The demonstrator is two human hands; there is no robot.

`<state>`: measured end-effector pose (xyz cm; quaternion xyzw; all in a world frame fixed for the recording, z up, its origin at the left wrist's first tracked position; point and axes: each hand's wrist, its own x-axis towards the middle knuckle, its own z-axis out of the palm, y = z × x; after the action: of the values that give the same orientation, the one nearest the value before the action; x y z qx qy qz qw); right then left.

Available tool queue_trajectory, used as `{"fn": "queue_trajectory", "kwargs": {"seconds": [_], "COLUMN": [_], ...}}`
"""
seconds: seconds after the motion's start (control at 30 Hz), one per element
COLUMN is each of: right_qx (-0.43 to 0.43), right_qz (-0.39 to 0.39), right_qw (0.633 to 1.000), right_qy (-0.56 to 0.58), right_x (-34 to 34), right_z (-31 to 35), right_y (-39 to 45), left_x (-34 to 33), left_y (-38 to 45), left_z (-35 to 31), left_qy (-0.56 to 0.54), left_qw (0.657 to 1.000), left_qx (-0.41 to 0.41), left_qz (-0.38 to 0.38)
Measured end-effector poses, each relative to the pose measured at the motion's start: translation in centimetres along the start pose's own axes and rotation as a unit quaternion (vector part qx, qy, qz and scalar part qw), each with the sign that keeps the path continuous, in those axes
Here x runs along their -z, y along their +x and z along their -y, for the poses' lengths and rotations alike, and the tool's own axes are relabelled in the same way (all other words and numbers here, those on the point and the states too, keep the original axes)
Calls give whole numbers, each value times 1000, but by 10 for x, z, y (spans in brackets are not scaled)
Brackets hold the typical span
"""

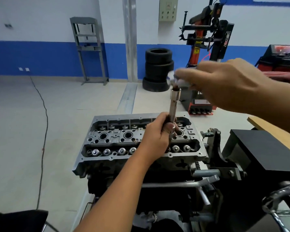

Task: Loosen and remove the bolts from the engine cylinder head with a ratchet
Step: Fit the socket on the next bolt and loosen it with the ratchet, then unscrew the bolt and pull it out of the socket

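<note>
Currently your left hand [157, 131] grips the extension bar [173, 111] standing in the cylinder head [107, 158]; your right hand [224, 84] holds the blurred ratchet [176, 79] above. Misalignment risks slipping off.

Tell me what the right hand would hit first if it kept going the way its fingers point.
The right hand points left, holding the blurred ratchet head. Past that the way looks free; the tire stack lies far behind, though depth is unclear.
</note>
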<state>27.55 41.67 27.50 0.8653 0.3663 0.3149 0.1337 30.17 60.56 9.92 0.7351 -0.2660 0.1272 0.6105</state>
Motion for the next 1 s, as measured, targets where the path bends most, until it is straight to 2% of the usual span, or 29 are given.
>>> {"fn": "queue_trajectory", "kwargs": {"seconds": [0.07,0.1,0.13,0.17,0.2,0.27,0.37,0.43,0.6,0.73,0.8,0.83,0.87,0.9,0.93,0.97,1.0], "right_qx": [-53,-112,-176,-221,-244,-244,-202,-194,-115,-138,-159,-174,-202,-242,-282,-306,-311], "right_qz": [-150,-227,-274,-280,-246,-100,93,154,175,205,174,115,34,-65,-153,-212,-236], "right_qw": [986,962,933,910,896,899,931,945,964,946,937,932,916,872,794,697,616], "right_qy": [58,101,154,213,277,349,291,216,166,210,257,296,345,421,517,613,684], "right_x": [4,6,8,8,3,-21,-81,-110,-136,-141,-145,-149,-152,-153,-151,-146,-144], "right_z": [-11,-20,-27,-32,-32,-17,16,30,44,34,26,24,24,26,31,39,48], "right_y": [14,24,34,44,53,64,67,66,56,45,32,24,15,7,1,-5,-9], "left_x": [2,4,5,6,7,7,7,6,5,4,4,4,5,5,6,7,9], "left_y": [-2,-2,-3,-4,-5,-7,-7,-6,-7,-7,-6,-7,-6,-6,-6,-6,-6], "left_z": [1,1,1,0,0,-1,-2,-4,-4,-1,0,1,1,2,2,2,3], "left_qy": [-17,-24,-31,-42,-53,-68,-73,-69,-48,-43,-60,-77,-90,-99,-105,-111,-115], "left_qw": [1000,1000,999,999,998,997,995,995,995,996,997,996,995,994,993,992,990], "left_qx": [7,6,6,7,10,12,8,-4,-17,-10,5,15,24,31,37,42,44], "left_qz": [-8,-14,-19,-24,-29,-40,-60,-79,-90,-75,-55,-46,-43,-43,-47,-53,-62]}}
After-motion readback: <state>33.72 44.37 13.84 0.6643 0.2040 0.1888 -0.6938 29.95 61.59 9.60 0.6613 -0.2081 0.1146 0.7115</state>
